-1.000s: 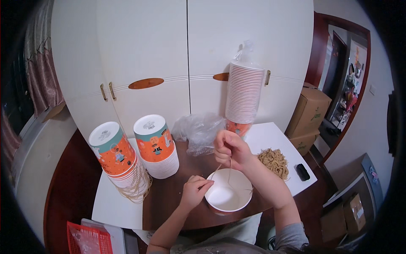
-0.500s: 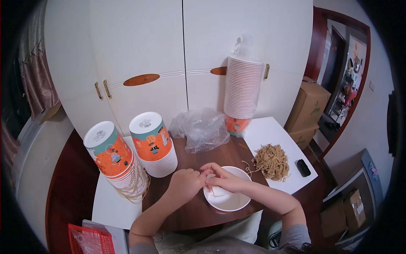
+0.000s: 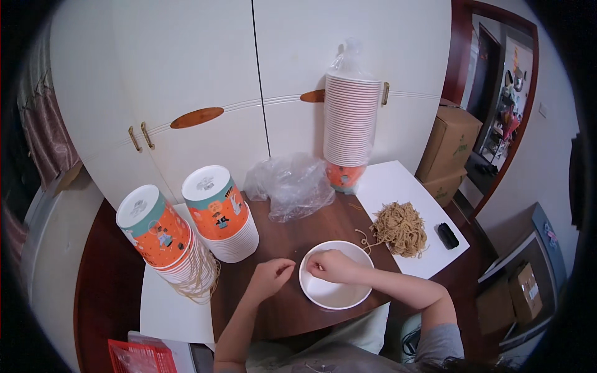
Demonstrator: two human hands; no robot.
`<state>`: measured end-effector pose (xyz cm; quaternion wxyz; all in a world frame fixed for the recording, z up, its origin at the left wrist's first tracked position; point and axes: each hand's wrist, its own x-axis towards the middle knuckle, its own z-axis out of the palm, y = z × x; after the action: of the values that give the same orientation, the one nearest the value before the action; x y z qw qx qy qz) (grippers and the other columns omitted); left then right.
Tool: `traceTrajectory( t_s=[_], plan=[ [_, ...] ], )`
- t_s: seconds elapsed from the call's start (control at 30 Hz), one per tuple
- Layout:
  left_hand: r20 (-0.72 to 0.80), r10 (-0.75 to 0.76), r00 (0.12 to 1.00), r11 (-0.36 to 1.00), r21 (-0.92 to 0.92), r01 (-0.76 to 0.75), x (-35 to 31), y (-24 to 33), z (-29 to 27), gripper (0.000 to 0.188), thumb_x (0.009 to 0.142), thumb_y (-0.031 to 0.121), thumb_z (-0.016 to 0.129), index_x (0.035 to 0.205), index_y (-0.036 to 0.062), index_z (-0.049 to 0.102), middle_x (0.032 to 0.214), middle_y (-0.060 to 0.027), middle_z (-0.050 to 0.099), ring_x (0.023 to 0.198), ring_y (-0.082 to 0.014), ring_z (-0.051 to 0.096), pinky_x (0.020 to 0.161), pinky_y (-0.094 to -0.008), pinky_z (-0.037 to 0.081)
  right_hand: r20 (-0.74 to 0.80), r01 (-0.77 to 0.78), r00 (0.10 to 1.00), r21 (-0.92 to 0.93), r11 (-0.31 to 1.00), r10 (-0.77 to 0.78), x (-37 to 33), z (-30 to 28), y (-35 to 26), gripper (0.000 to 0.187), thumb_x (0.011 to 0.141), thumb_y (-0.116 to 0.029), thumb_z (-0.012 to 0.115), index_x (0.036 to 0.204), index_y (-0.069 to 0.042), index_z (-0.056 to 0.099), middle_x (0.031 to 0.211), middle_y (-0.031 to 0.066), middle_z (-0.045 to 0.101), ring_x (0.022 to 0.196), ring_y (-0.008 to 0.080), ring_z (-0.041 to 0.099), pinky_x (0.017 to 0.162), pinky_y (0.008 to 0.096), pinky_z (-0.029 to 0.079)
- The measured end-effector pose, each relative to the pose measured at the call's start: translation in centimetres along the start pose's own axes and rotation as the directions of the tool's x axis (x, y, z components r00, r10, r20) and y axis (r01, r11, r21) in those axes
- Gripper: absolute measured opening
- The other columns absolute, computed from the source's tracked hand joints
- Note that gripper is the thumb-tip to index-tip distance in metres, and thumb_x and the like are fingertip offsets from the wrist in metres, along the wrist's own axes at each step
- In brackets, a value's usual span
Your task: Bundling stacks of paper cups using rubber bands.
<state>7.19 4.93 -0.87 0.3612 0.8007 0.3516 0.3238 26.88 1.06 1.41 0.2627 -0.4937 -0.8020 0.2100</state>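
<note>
A white paper bucket (image 3: 339, 300) stands mouth up on the brown part of the table in front of me. My right hand (image 3: 336, 266) reaches over its opening, fingers curled in a pinch. Anything between those fingertips is too small to name. Just left of the bucket, my left hand (image 3: 272, 277) hovers with its fingers pressed together, apart from the bucket; what they hold, if anything, is hidden. A tangled heap of tan string (image 3: 401, 229) lies to the right, one loose end trailing toward the bucket's rim.
Two upside-down stacks of orange-and-green paper buckets, a left one (image 3: 155, 230) and a nearer-middle one (image 3: 216, 208), stand at left. Strings (image 3: 200, 273) drape over the left stack. Behind lie a crumpled clear bag (image 3: 292, 186) and a tall bagged bucket stack (image 3: 352, 121). A black object (image 3: 447, 236) sits far right.
My hands were together at the bucket's left rim and have separated. The left has moved left and down, the right sits over the bucket's opening. The whole view has shifted slightly.
</note>
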Motion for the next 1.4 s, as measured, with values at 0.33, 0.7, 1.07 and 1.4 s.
traceTrajectory(
  t_s=[0.33,0.7,1.07,1.4],
  plan=[
    [-0.031,-0.093,0.995,0.924,-0.374,0.075,-1.7,-2.5,3.6,0.023,0.078,0.004,0.053,0.1,0.0002,0.057,0.085,-0.0077,0.063,0.076,-0.0093,0.059,0.067,-0.0226,0.046,-0.002,-0.071,0.997,-0.048,0.996,0.071,0.2,0.8,0.3,0.014,0.072,-0.019,0.056,0.072,-0.006,0.056,0.067,0.012,0.059,0.063,0.0303,0.058,0.058,0.0397,0.046],
    [-0.046,-0.087,0.995,0.93,-0.361,0.064,-1.8,-2.8,3.7,0.023,0.079,0.004,0.053,0.101,0.0001,0.057,0.085,-0.0085,0.063,0.077,-0.0097,0.059,0.068,-0.0229,0.047,-0.022,-0.056,0.998,-0.07,0.996,0.055,0.3,0.9,-0.1,0.013,0.072,-0.018,0.056,0.07,-0.005,0.056,0.066,0.0129,0.058,0.063,0.0304,0.058,0.057,0.0398,0.046],
    [-0.043,-0.062,0.997,0.994,-0.097,0.058,-1.1,-0.8,2.7,0.017,0.077,0.009,0.055,0.092,0.0019,0.059,0.071,-0.0124,0.061,0.061,-0.0158,0.06,0.055,-0.0256,0.045,-0.029,-0.001,1.0,-0.047,0.999,0.0,0.4,1.4,0.4,0.014,0.075,-0.017,0.055,0.073,-0.003,0.057,0.068,0.0137,0.058,0.062,0.03,0.057,0.057,0.038,0.045],
    [-0.03,-0.326,0.945,0.673,-0.71,0.209,-1.3,-2.4,0.0,0.006,0.076,0.003,0.048,0.074,0.0019,0.053,0.083,-0.0119,0.061,0.082,-0.018,0.058,0.073,-0.0276,0.046,0.122,-0.024,0.992,-0.046,0.999,0.03,0.2,-0.9,-0.4,0.025,0.069,-0.019,0.06,0.09,-0.007,0.053,0.069,0.0098,0.059,0.064,0.0268,0.059,0.057,0.0373,0.046]
  ],
)
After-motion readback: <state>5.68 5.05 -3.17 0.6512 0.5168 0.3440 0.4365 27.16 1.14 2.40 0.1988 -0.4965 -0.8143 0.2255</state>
